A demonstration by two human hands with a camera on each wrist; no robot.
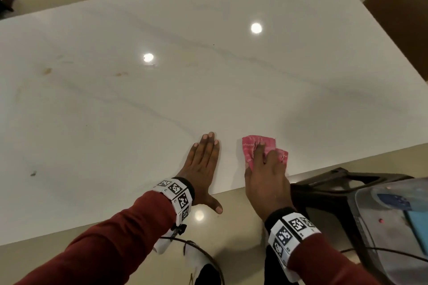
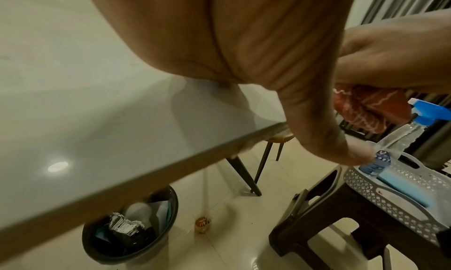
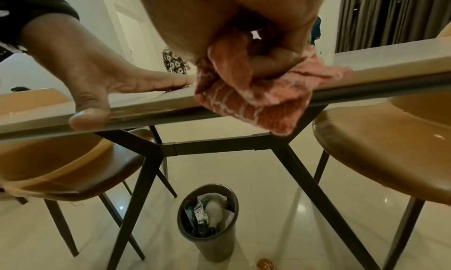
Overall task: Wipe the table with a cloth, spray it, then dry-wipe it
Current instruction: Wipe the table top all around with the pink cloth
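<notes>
A white marble-look table [image 1: 162,90] fills the head view, with brownish stains [image 1: 47,71] at its left. My right hand [image 1: 266,169] grips a pink patterned cloth [image 1: 259,143] at the table's near edge; in the right wrist view its fingers curl into the cloth [image 3: 244,104], which hangs over the edge. My left hand [image 1: 203,162] lies flat on the table just left of it, fingers straight, thumb [image 3: 88,116] over the edge. A spray bottle [image 2: 415,123] with a blue trigger head lies in a grey basket [image 2: 390,187] at the right.
The basket rests on a dark plastic stool [image 2: 329,226] beside the table's right end. Under the table stand a waste bin [image 3: 207,226] with rubbish and dark metal legs [image 3: 146,177]. Tan chairs [image 3: 390,148] sit on the far side. A small brown object [image 2: 202,224] lies on the tiled floor.
</notes>
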